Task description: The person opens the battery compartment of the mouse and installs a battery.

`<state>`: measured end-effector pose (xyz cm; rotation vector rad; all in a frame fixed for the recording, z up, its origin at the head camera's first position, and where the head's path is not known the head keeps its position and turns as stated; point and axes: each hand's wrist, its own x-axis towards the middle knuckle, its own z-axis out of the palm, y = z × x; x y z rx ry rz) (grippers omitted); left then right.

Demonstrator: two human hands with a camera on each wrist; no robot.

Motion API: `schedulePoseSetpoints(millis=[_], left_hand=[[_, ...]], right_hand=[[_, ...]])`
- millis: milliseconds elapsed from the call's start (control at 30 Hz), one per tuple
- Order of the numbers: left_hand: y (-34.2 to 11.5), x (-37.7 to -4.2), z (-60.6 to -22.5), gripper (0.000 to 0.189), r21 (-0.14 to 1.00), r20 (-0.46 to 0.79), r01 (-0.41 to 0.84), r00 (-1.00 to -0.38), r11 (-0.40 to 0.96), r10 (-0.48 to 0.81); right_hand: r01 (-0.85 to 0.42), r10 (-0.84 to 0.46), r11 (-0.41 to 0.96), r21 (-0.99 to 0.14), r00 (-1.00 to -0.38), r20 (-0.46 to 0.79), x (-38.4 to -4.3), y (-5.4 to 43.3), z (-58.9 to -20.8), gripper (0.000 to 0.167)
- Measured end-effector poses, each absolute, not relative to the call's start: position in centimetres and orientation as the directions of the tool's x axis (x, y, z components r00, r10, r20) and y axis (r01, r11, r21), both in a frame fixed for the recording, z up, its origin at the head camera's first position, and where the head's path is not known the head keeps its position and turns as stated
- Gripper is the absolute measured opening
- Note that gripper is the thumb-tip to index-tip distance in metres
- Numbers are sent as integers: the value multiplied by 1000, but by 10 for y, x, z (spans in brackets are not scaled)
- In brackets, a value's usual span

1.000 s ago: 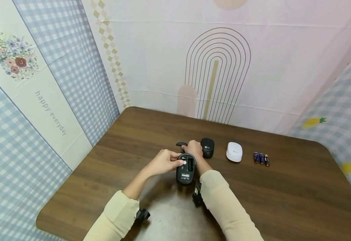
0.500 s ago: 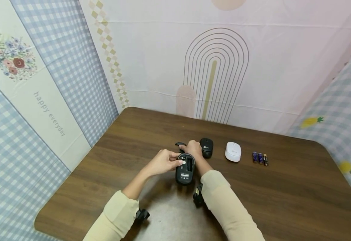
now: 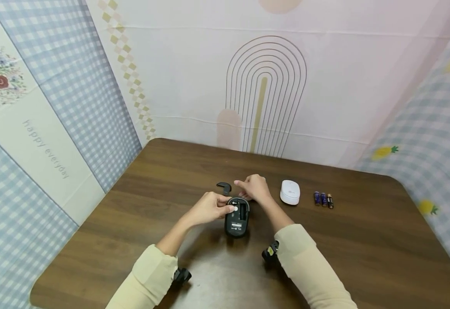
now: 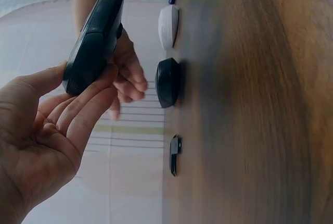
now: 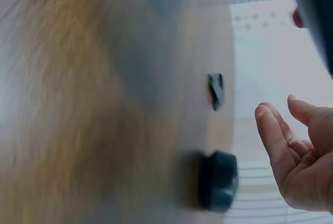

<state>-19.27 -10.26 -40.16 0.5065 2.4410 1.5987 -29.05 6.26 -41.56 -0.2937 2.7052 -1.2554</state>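
Observation:
My left hand (image 3: 208, 209) holds a black computer mouse (image 3: 236, 226) by its end, thumb on the underside and fingers beneath. Its underside faces the head camera, showing an uncovered battery slot. In the left wrist view the mouse (image 4: 93, 47) is tilted and clear of the table. My right hand (image 3: 256, 189) hovers just beyond it, holding nothing, with fingers loosely bent in the right wrist view. On the table lies a black battery cover (image 3: 225, 188). A second black mouse (image 4: 167, 83) stands near the right hand, which hides it in the head view.
A white mouse (image 3: 290, 193) stands on the wooden table (image 3: 170, 171) to the right. Farther right lie three batteries (image 3: 324, 199) side by side. Patterned cloth hangs behind the table and at both sides.
My right hand has moved right, away from the battery cover, which now shows fully in the head view. The head view has turned slightly right. My left hand still holds the mouse.

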Motion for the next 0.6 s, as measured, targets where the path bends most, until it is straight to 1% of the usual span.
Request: schedulePoseSetpoints(millis=[100,300,367,467,600], left_hand=[[-96,-195,-403,31,920,35,182,-919,346,392],[-85,-198,-407,33,931,33,176,-913,319,406],[-82,-199,-408,33,933,38,180,-910,312,412],[-77,-200,-410,34,931,48,193,-906,310,420],[-71,-201,-411,35,930,51,202,-898,307,437]], right_hand=[[-80,-216,576,-814,-975,-57,-285,77,-408,38],[-115,-210,568,-815,-978,-9,-272,112,-398,35],[-111,-192,565,-818,-981,1,-269,126,-397,37],[-70,-141,557,-828,-990,-11,-268,152,-395,40],[0,-66,551,-834,-997,-43,-270,192,-397,38]])
